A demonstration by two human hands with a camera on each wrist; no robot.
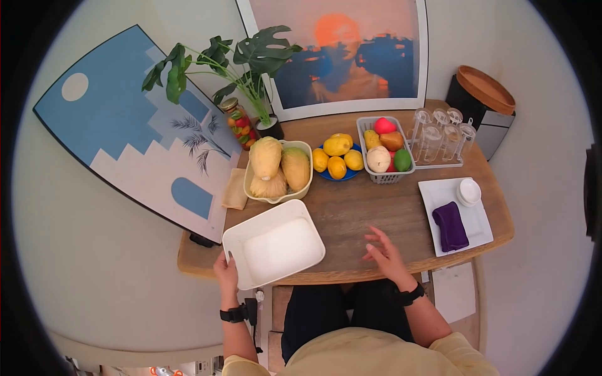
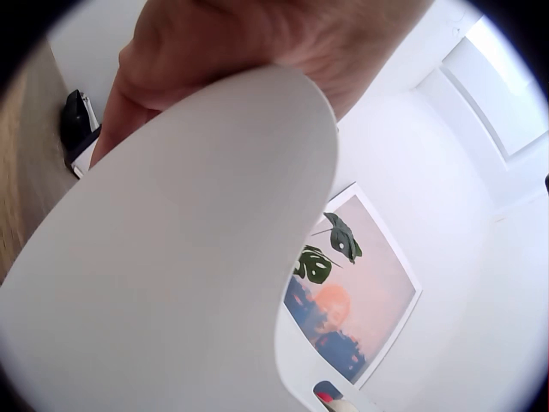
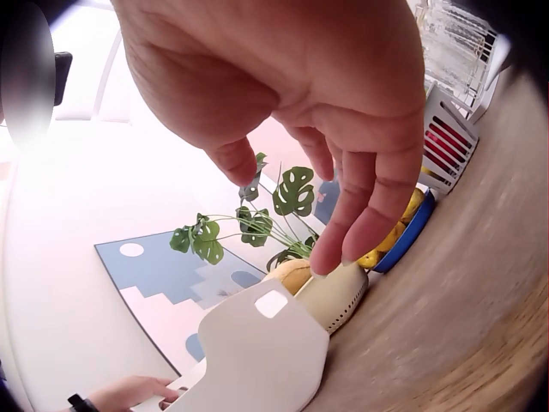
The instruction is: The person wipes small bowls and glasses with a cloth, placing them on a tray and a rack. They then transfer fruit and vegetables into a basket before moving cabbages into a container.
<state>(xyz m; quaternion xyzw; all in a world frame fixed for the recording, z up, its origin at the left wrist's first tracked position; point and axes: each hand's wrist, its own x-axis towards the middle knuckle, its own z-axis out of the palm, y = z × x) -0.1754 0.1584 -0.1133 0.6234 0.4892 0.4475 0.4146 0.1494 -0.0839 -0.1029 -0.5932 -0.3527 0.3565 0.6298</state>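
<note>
two hands: left hand (image 1: 224, 268) gripping white tub (image 1: 276, 249) rim, right hand (image 1: 384, 252) loose, fingers spread above table (image 1: 370, 207)

Bright even daylight; fisheye vignette, edges warped; wrist views overexposed, close fingers (image 3: 364, 215) blurred.

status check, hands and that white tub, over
Left hand grips white tub at its near corner. Right hand open, holding nothing, over the table. Nothing between them.
</note>
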